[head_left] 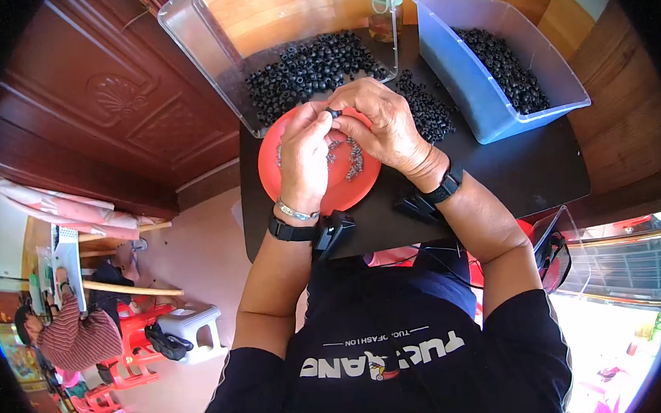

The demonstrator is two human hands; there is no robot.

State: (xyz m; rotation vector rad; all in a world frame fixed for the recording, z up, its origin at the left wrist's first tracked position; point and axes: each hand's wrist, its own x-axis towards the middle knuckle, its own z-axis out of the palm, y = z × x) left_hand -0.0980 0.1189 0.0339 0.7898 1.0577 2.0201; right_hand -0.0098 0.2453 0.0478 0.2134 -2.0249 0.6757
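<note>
My left hand [305,156] and my right hand [386,123] meet above a red-orange plastic dish [271,181]. Between their fingertips is a small black plastic part [333,112], pinched from both sides; the fingers partly hide it. Small silver metal pieces [355,159] lie in the dish below, some in a curved row at its right. Just beyond the dish, a clear plastic bin [253,124] lies tipped towards me with many black ring-like parts [307,68] in it. Smaller black parts [427,110] are heaped on the table beside my right hand.
A blue translucent bin [451,78] of black parts stands on the dark table [525,168] at the right. Behind is a lidded jar [386,23]. A wooden door [111,91] is at the left; farther off are a person in stripes [81,335] and a white stool [190,325].
</note>
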